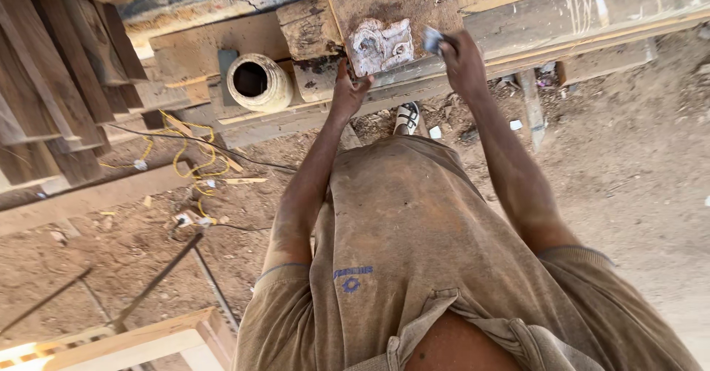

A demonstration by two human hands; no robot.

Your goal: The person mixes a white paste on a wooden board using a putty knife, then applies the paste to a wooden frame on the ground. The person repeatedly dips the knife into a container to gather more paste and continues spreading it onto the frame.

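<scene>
Your left hand point(347, 90) pressed flat-fingered against lower edge of wood block point(381, 44) on bench point(592, 23) — not closed round it. Your right hand point(460, 59) pinches small grey piece point(432, 39), just right of block — nearer hand.

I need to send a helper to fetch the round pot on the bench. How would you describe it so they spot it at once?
Start at the long wooden bench along the top of the view. Left of the left hand, a pale cream pot lies on its side, its dark round mouth facing the camera. It is the only round thing among flat planks and blocks.
</scene>
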